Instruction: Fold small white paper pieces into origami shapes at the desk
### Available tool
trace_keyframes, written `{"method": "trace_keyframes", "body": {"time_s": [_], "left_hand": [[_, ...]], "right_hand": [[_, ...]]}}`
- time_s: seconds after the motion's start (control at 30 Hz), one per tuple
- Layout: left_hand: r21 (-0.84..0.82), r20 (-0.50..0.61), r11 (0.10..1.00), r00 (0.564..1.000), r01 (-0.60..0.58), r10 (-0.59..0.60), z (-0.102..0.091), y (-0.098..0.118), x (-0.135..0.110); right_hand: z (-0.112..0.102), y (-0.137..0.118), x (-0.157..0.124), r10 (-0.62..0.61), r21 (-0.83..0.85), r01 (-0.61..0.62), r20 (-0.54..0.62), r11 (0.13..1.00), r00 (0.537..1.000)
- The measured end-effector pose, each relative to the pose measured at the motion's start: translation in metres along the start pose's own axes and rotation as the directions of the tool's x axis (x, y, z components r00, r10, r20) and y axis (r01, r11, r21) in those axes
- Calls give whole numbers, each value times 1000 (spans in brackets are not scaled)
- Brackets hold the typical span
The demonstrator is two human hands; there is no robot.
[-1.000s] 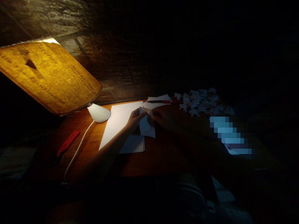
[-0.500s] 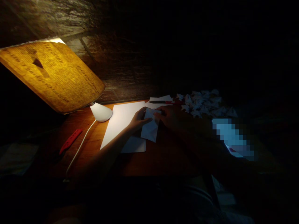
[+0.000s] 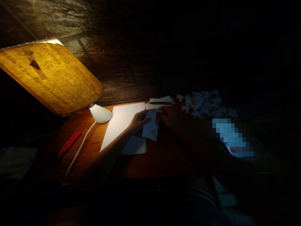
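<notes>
A folded piece of white paper (image 3: 150, 129) is held between my two hands over the wooden table. My left hand (image 3: 138, 121) grips its left edge, with the thumb lying on the front face. At the upper right edge, my right hand (image 3: 166, 115) pinches the paper; much of this hand is in shadow. Crease lines show across the lower part of the folded paper. Beneath my left forearm lies a stack of white sheets (image 3: 124, 117), and a few more sheets (image 3: 136, 147) stick out below it.
A white lamp (image 3: 100, 113) with a printed shade (image 3: 51, 78) stands at left, its cord (image 3: 81, 146) trailing forward. A red-handled tool (image 3: 70, 143) lies beside it. Behind my hands is a red and black knife-like tool (image 3: 162, 103). Several folded paper shapes (image 3: 199, 103) and a blurred bright screen (image 3: 231, 136) are at right.
My left thumb has drawn back toward the paper's left edge. The right hand has shifted slightly along the top edge, and the paper looks narrower and tilted. The view has moved a little.
</notes>
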State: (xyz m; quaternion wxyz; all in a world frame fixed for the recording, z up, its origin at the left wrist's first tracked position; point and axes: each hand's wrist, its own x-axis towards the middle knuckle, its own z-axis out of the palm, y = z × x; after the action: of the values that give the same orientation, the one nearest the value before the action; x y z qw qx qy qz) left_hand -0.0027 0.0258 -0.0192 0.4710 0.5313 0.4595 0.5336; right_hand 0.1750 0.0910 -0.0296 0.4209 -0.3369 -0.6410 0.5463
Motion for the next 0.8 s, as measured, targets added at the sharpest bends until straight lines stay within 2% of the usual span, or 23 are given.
{"method": "trace_keyframes", "body": {"time_s": [0.2,0.4,0.57,0.8], "left_hand": [[22,-46,1000,999,-7,8,0,-2,1],[95,-148,996,989,1,13,1,-1,0],[105,-108,994,994,43,-32,0,-1,0],[105,-170,994,985,26,-8,1,2,3]], "right_hand": [[-1,-4,-3,-19,-94,20,8,995,1000],[-3,-1,1,-3,14,3,-42,1000,999],[-3,3,4,-7,84,15,-92,996,996],[-2,0,1,-24,48,30,-130,998,991]]}}
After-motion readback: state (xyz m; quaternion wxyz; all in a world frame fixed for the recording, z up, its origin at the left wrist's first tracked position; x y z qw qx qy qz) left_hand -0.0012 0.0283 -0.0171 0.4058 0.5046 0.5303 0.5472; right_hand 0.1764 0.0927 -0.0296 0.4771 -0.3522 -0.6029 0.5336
